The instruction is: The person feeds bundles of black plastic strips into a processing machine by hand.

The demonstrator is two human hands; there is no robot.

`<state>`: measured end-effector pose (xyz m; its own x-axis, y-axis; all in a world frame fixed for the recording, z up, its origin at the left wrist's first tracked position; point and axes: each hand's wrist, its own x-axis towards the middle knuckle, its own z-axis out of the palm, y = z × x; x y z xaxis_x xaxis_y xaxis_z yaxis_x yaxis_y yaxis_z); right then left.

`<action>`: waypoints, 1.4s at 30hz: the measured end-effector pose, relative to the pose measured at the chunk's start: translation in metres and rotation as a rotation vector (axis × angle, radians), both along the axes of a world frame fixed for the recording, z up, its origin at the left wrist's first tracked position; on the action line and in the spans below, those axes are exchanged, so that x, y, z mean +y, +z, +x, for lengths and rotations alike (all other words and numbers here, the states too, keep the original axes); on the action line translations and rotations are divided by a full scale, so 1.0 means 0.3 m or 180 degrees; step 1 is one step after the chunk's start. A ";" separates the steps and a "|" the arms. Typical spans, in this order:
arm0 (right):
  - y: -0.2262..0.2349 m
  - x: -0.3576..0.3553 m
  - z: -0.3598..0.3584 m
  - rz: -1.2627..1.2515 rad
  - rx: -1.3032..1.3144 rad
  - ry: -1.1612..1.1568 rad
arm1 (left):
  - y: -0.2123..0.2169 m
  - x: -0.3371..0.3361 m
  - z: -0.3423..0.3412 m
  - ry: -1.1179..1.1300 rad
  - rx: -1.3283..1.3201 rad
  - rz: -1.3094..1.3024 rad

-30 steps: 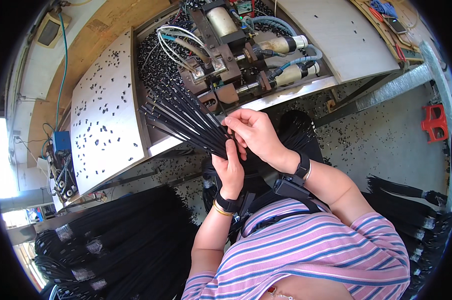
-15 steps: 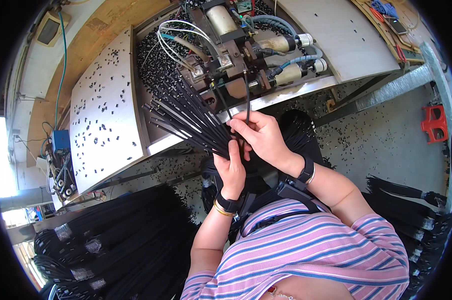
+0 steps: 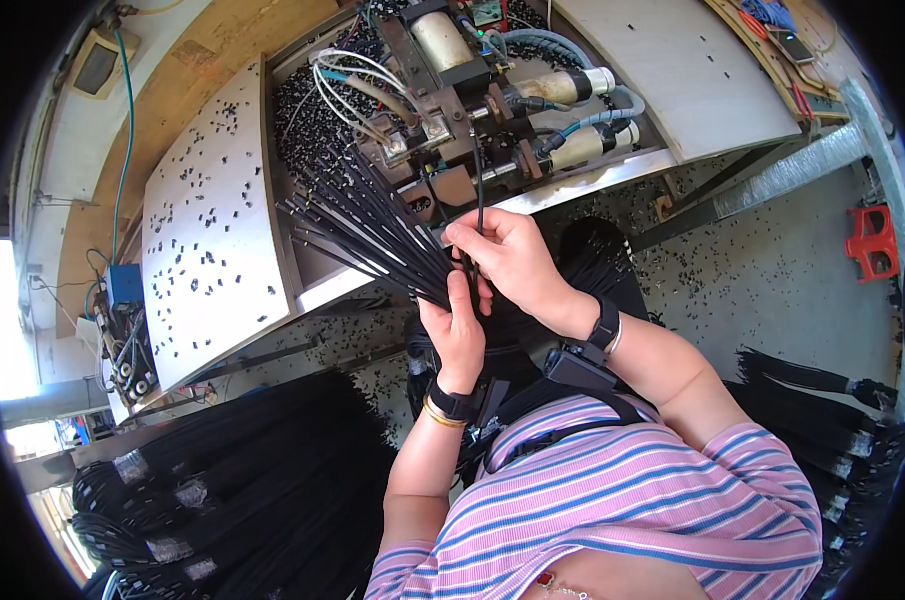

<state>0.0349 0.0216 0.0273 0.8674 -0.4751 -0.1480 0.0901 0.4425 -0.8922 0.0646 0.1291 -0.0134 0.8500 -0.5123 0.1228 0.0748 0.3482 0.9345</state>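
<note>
My left hand [image 3: 455,335] is closed round a fanned bundle of thin black cords [image 3: 372,228], whose loose ends spread up and left over the machine's tray. Beside it, my right hand [image 3: 517,265] pinches with thumb and fingers at a single black cord [image 3: 479,180], which rises to the metal jaws of the machine [image 3: 457,125]. A second cord runs up to the machine just left of it. Both hands are close together in front of the tray's edge, and the right fingertips partly hide the bundle.
Small black offcuts litter the tray, the left white board [image 3: 207,220] and the floor. Large bundles of black cords [image 3: 242,480] hang at lower left, more [image 3: 822,440] at right. A red stool [image 3: 870,245] stands on the right. A phone [image 3: 794,48] lies at upper right.
Both hands have shifted slightly left, with the bundle and the single cord. The machine's jaws and right-hand cylinders also sit a little further left than before.
</note>
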 end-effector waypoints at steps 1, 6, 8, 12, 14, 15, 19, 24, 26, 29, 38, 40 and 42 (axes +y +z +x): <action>-0.001 -0.003 -0.001 -0.0001 0.0003 0.0017 | 0.000 -0.001 -0.002 0.0000 0.0001 -0.0002; 0.007 -0.019 -0.010 -0.0107 0.0069 0.0374 | -0.020 0.000 -0.005 -0.0043 -0.0022 0.0048; 0.015 -0.024 -0.025 -0.0156 0.0101 0.0534 | -0.020 0.002 -0.010 -0.0062 -0.0081 0.0089; 0.015 0.000 -0.073 -0.0420 0.0249 0.0430 | -0.015 0.006 -0.060 0.0151 0.0073 0.0050; -0.007 0.022 -0.082 -0.0402 -0.0011 0.0008 | -0.016 0.008 -0.061 0.0119 0.0067 0.0082; -0.014 0.027 -0.085 -0.0393 -0.0143 -0.0203 | -0.016 0.011 -0.059 0.0085 0.0053 0.0111; -0.006 0.011 -0.067 -0.0276 -0.0037 -0.0109 | -0.018 0.014 -0.037 0.0011 0.0080 0.0099; 0.003 0.010 -0.052 -0.0216 0.0055 -0.0070 | -0.012 0.010 -0.028 0.0015 0.0063 0.0096; 0.002 0.011 -0.043 -0.0159 0.0035 -0.0079 | -0.008 0.012 -0.023 0.0000 0.0069 0.0116; -0.003 0.006 -0.037 -0.0130 0.0032 -0.0075 | 0.006 0.006 -0.018 -0.0028 0.0077 0.0145; 0.020 -0.020 -0.058 -0.0394 0.0284 0.0522 | -0.021 0.009 -0.043 0.0069 -0.0067 0.0217; 0.018 -0.010 -0.064 -0.0469 0.0342 0.0577 | -0.026 0.010 -0.054 0.0205 -0.0061 0.0278; 0.011 0.003 -0.065 -0.0515 0.0220 0.0271 | -0.019 0.007 -0.048 0.0210 -0.0047 0.0231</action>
